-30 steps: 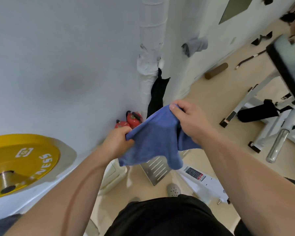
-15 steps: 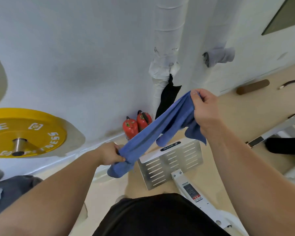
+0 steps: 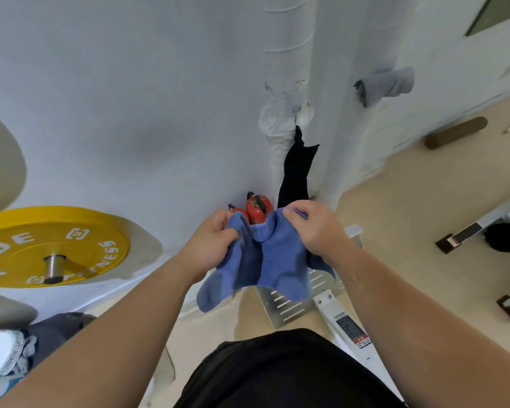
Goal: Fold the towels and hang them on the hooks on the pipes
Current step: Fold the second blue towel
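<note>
A blue towel (image 3: 273,260) hangs slack between both hands in front of my chest. My left hand (image 3: 211,241) grips its left top edge, and my right hand (image 3: 315,228) grips the right top edge, the two hands close together. Straight ahead rises a white wrapped pipe (image 3: 286,69). A black towel (image 3: 296,169) hangs from a point on it. On a second white pipe (image 3: 362,48) to the right, a grey towel (image 3: 386,83) hangs higher up. The hooks themselves are hidden by the cloth.
Two red fire extinguishers (image 3: 256,206) stand at the pipe's foot. A yellow weight plate (image 3: 50,245) on a bar is at the left. A metal vented box (image 3: 292,301), a white machine frame (image 3: 348,328) and a brown roller (image 3: 457,132) lie on the beige floor.
My hands came together from a wide diagonal stretch; the right hand dropped and the left rose, so the blue towel now sags doubled between them.
</note>
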The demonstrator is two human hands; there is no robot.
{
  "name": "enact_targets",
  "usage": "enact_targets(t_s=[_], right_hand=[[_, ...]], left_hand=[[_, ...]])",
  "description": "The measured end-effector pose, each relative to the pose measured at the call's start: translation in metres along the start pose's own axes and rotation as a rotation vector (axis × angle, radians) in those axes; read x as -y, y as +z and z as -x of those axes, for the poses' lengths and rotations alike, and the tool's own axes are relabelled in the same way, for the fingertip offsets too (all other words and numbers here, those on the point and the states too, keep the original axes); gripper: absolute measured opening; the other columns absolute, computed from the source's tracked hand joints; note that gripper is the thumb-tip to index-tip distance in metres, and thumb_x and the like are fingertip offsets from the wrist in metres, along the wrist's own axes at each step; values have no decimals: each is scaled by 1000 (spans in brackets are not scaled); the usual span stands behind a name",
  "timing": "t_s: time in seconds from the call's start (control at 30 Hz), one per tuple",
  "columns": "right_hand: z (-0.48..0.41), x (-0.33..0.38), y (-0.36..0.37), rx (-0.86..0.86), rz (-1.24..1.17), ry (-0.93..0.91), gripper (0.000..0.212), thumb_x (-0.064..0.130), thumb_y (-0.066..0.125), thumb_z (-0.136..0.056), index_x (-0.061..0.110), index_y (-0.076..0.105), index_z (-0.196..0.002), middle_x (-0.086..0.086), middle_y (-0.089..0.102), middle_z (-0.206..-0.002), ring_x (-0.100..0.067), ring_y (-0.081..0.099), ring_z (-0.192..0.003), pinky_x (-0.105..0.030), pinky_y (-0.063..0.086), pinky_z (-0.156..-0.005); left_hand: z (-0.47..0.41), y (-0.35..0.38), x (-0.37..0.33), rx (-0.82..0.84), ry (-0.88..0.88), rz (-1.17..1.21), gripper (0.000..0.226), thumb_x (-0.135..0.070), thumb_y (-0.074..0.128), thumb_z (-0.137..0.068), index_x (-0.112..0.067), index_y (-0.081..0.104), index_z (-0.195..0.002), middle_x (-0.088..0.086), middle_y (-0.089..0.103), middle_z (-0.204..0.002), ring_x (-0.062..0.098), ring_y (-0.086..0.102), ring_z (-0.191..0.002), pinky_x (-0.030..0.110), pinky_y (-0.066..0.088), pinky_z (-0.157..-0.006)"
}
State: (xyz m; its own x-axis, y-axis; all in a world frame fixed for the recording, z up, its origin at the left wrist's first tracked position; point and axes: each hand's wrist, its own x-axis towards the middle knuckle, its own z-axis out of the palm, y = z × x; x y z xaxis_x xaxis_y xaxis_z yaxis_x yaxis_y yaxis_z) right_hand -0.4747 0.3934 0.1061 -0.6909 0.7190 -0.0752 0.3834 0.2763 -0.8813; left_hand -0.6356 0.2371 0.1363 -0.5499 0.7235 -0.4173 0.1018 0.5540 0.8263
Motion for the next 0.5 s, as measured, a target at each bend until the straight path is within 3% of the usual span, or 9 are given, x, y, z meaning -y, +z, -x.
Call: enact_targets(t_s=[0.07, 0.13, 0.23, 0.3, 0.4, 0.5], right_hand=[[6, 10, 13, 30, -25, -88, 23, 30, 56, -98, 17, 74, -92, 0, 72, -83, -16, 67, -84, -40, 54, -79], [9, 22, 21, 74, -91, -122, 22, 29, 57, -99, 17, 75, -94, -1, 74, -87, -15, 68, -87, -32, 55, -80], [8, 29, 23, 107, -152, -159, 20, 16, 56, -101, 13, 76, -105, -2, 76, -98, -12, 70, -97, -26, 54, -88], [8, 30, 21, 124, -165, -167, 21, 13, 55, -101, 10, 74, -109, -3, 76, -98, -13, 69, -96, -27, 54, -87], [11, 30, 17, 83, -196, -107, 9, 11, 60, -97, 17, 65, -102, 2, 66, -80, -9, 62, -76, -23, 50, -71], [13, 23, 10, -17, -49, -80, 10, 11, 65, -90, 21, 64, -92, -1, 62, -73, -16, 56, -67, -30, 48, -63]], left_hand=[[-2, 7, -4, 12, 68, 43, 26, -23, 60, -88, -39, 59, -109, 0, 74, -100, 24, 71, -94, 44, 59, -83], [-3, 15, -7, 33, 147, 99, 41, -20, 60, -95, -48, 53, -124, -3, 73, -111, 16, 71, -104, 37, 58, -91], [-3, 23, -11, 36, 291, -12, 33, -19, 57, -101, -37, 61, -128, -13, 70, -118, 6, 66, -111, 29, 53, -97], [-5, 23, -14, -16, 335, -130, 20, -22, 56, -101, -31, 69, -114, -14, 72, -106, 3, 66, -101, 26, 54, -88], [-8, 22, -22, -117, 339, -174, 21, -17, 57, -99, -31, 66, -86, -17, 67, -80, -3, 60, -74, 15, 44, -66], [-11, 21, -29, -147, 314, -96, 25, -12, 55, -99, -28, 64, -82, -17, 63, -76, -1, 56, -67, 10, 42, -55]])
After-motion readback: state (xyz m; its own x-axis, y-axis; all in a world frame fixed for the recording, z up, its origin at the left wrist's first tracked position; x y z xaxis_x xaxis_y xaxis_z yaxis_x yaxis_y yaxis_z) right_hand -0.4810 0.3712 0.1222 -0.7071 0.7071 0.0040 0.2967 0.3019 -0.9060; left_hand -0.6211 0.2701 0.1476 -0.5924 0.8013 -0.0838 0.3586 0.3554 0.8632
